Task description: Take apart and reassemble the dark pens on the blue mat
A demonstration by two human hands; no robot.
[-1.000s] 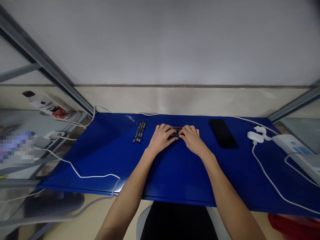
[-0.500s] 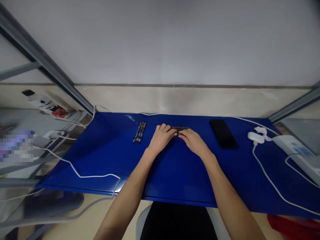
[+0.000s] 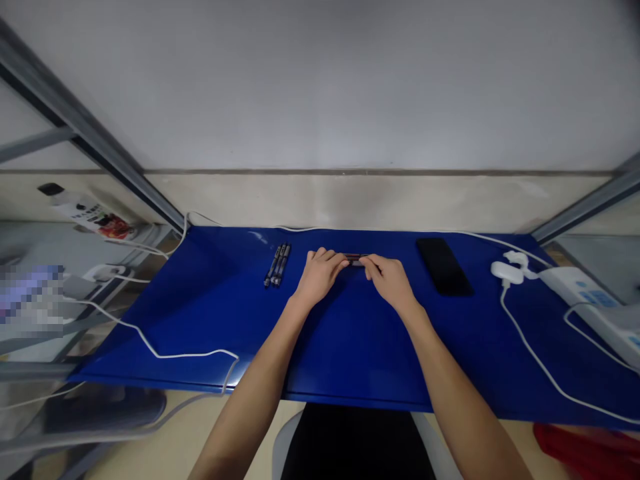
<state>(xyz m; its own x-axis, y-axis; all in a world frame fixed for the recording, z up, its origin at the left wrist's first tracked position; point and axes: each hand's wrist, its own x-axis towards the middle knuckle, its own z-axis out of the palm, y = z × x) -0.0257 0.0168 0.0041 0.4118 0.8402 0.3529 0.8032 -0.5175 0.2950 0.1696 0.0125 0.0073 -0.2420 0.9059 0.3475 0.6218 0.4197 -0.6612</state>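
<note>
Dark pens (image 3: 355,259) lie crosswise on the blue desk between my hands, their outer ends covered by my fingers. My left hand (image 3: 320,275) is closed over the left end, with its thumb along the near side. At the right end, my right hand (image 3: 389,277) pinches with thumb and curled fingers. How many pens are there cannot be made out. A separate group of three dark pens (image 3: 277,265) lies side by side, to the left of my left hand and pointing away from me.
A black phone (image 3: 444,267) lies right of my hands on the blue desk (image 3: 200,300). Farther right are a white charger (image 3: 507,272) and a power strip (image 3: 583,287). White cables (image 3: 190,353) cross the desk. A bottle (image 3: 90,212) leans at far left.
My right hand's fingers have drawn into a tighter pinch and shifted slightly, baring more of the pens between my hands. My left hand stays at the left end. The view has shifted slightly.
</note>
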